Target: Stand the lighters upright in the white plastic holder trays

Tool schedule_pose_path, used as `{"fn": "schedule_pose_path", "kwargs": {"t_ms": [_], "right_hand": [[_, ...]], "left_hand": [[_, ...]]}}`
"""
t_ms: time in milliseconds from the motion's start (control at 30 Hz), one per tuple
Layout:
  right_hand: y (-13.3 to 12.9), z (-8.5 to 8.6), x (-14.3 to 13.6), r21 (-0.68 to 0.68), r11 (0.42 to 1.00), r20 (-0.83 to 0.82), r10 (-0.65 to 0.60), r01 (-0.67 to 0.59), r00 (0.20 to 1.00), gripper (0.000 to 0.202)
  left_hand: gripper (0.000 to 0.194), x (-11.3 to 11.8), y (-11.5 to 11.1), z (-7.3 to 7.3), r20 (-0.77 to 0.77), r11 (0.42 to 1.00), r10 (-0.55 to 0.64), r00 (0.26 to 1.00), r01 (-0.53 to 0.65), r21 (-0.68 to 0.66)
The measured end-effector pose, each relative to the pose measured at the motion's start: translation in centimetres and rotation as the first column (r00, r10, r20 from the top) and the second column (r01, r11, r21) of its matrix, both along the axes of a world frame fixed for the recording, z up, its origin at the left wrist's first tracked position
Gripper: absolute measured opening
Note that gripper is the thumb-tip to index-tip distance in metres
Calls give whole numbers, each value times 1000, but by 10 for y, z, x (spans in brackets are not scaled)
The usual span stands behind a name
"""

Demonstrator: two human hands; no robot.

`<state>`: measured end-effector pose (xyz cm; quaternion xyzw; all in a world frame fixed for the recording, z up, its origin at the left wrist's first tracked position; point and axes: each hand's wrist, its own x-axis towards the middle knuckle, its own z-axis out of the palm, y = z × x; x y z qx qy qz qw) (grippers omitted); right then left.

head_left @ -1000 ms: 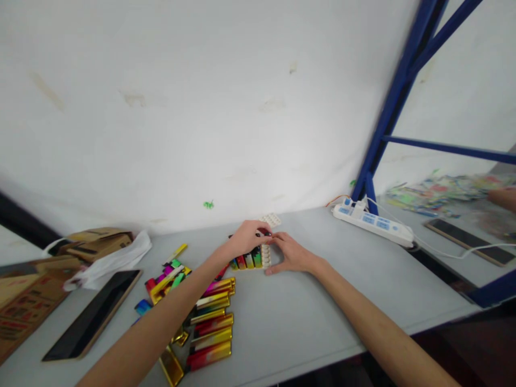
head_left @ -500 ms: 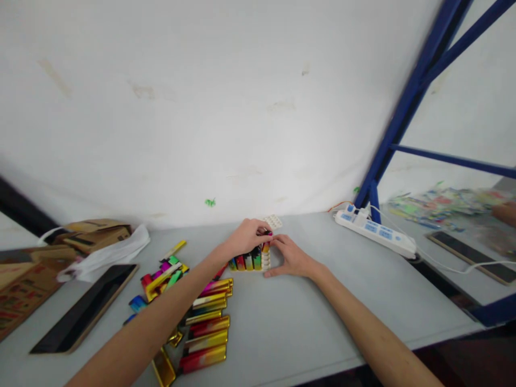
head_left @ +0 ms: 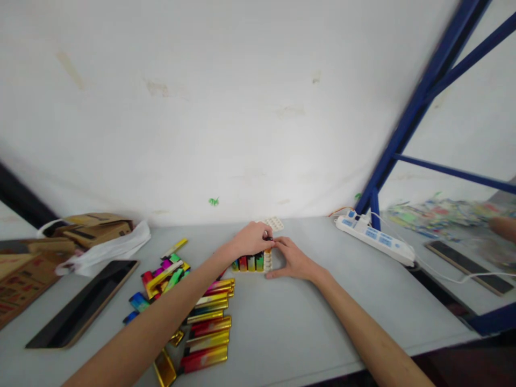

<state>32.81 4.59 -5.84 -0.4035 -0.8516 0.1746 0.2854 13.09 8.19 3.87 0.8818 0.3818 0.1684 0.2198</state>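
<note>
A white tray (head_left: pixel 267 262) with rounded slots holds several colorful metallic lighters (head_left: pixel 251 263) side by side. Over its right part, my left hand (head_left: pixel 255 238) is closed, fingertips pinching the dark top of a lighter. From the right, my right hand (head_left: pixel 291 259) touches the same lighter's upper end with its index finger, thumb spread toward the tray's front corner. Below my left forearm, more lighters (head_left: pixel 207 339) lie in a column, with a loose pile (head_left: pixel 163 277) to their left. Part of the tray is hidden by my left hand.
Another white slotted piece (head_left: pixel 274 223) lies near the wall. Cardboard boxes (head_left: pixel 28 279), a plastic bag (head_left: pixel 108 251) and a dark flat device (head_left: pixel 83 303) are left. Right are a power strip (head_left: pixel 374 237), blue frame (head_left: pixel 407 110) and another person's hand (head_left: pixel 504 228).
My left hand has lowered slightly over the tray, and the lighter it pinches sits lower. The camera view has shifted a little. The other person's hand has moved slightly.
</note>
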Motion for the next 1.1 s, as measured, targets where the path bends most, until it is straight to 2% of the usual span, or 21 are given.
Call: {"fn": "schedule_pose_path", "kwargs": {"t_ms": [133, 233, 333, 400, 467, 600, 733, 800, 967, 1033, 1100], "right_hand": [[-1, 1, 0, -3, 1000, -5, -5, 5, 1000, 87], [-1, 0, -1, 11, 1000, -10, -1, 2, 1000, 88], [-1, 2, -1, 18, 1000, -18, 11, -10, 1000, 86], [-1, 3, -1, 13, 1000, -16, 13, -13, 1000, 85], [-2, 4, -1, 10, 1000, -12, 15, -14, 1000, 84], [-3, 4, -1, 5, 1000, -1, 18, -18, 1000, 82], [-3, 3, 0, 12, 1000, -1, 14, -14, 1000, 80], [-2, 3, 1, 11, 1000, -2, 15, -15, 1000, 79], [-2, 2, 1, 8, 1000, 3, 9, -9, 1000, 78], [-2, 1, 1, 10, 1000, 7, 9, -9, 1000, 78], [-2, 1, 1, 10, 1000, 7, 10, -10, 1000, 77]], "left_hand": [[18, 3, -11, -2, -49, 997, 54, 997, -51, 57], [33, -5, -30, 1, -4, 964, 111, 994, -107, 244], [39, -28, -53, 7, 83, 900, 154, 984, -175, 399], [28, -50, -72, 10, 113, 874, 189, 975, -220, 433], [16, -74, -93, 7, 84, 870, 215, 973, -231, 436], [8, -116, -139, -14, -106, 962, 99, 989, -67, 266], [38, -136, -170, -36, -187, 984, 73, 980, -40, 171], [41, -141, -175, -45, -183, 983, 85, 979, -52, 177], [30, -145, -178, -64, -122, 949, 104, 987, -62, 308], [27, -145, -178, -65, -76, 947, 98, 992, -70, 314], [22, -144, -176, -59, 24, 954, 132, 991, -134, 270]]}}
